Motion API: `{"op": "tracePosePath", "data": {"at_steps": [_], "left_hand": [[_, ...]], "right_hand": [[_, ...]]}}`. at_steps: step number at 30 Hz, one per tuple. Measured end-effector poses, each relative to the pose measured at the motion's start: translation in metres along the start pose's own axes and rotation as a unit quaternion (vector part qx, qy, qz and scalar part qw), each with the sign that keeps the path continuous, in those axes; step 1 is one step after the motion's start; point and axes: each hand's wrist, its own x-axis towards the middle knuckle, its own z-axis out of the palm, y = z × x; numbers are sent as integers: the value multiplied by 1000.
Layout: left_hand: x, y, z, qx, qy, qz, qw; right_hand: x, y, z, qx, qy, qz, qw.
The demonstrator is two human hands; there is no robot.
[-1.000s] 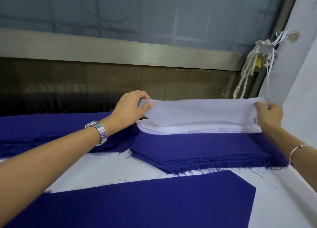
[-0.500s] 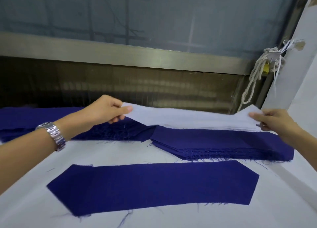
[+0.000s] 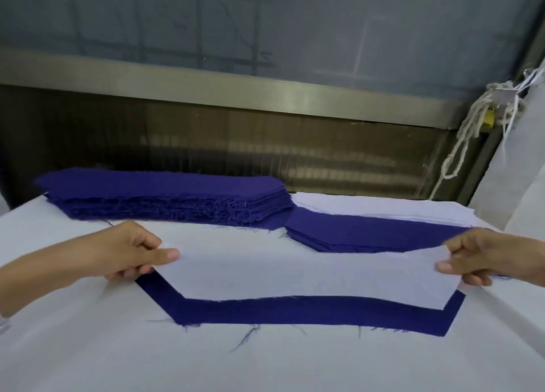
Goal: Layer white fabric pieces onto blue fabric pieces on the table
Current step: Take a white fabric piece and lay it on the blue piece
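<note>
Your left hand [image 3: 126, 253], at the left of the frame, pinches the left tip of a white fabric piece [image 3: 309, 276] between the thumb on top and the curled fingers beneath. Your right hand [image 3: 483, 259], at the right edge, pinches the opposite tip in the same way. The white piece is stretched out long and flat between your hands, across the middle of the frame.

Under it a single blue fabric piece [image 3: 295, 312] of the same pointed-end shape lies flat on the white-covered tabletop [image 3: 265, 362]. The blue shows as a band along the white piece's lower edge and at both slanted ends, so the white piece sits offset toward the top of the frame. Whether it already touches the blue one or hangs just above it cannot be told from this view.

Above your left hand, in the upper left of the tabletop, lies a tall stack of blue pieces [image 3: 165, 197] with frayed edges. To its right, in the centre right, is a lower blue stack [image 3: 368, 235], and a stack of white pieces [image 3: 383, 211] lies on its far part. Loose blue threads lie on the tabletop below the single blue piece. A pale rope [image 3: 466, 137] hangs in the upper right corner, beside a metal rail [image 3: 236, 87] that runs across the frame
</note>
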Motion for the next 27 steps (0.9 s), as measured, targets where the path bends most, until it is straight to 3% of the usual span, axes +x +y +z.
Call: {"op": "tracePosePath", "data": {"at_steps": [8,27], "left_hand": [[5,-4,6,62,16,-13,998],[-1,-4,14,92,54,1,994]], "right_hand": [[-4,-1,15,-38,-57,21,997],[11,16,14,-69,-24,56,996]]}}
